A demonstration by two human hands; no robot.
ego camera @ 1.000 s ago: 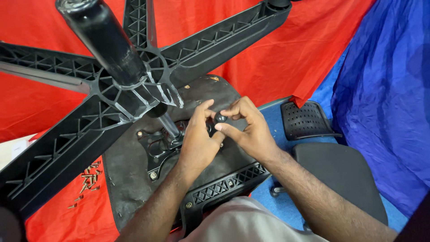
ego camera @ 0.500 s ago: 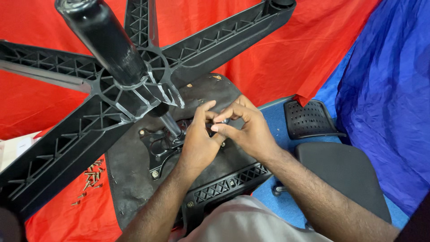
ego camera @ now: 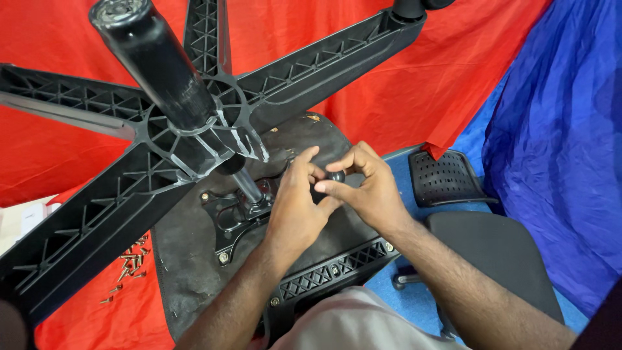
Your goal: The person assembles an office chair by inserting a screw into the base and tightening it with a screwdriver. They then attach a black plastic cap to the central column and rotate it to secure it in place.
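An upturned office chair lies in front of me, its black five-spoke base and gas cylinder pointing up toward the camera. Below it the seat underside carries a black metal mechanism plate. My left hand and my right hand meet over the mechanism. Their fingertips pinch a small round black knob between them. The part under my palms is hidden.
Several small screws lie scattered on the red cloth at the left. A black mesh armrest pad and a black seat cushion rest on the blue floor at the right. A blue cloth hangs beyond them.
Both hands stay at the same spot on the mechanism. The fingers have shifted around the small black knob, and the view has tilted slightly.
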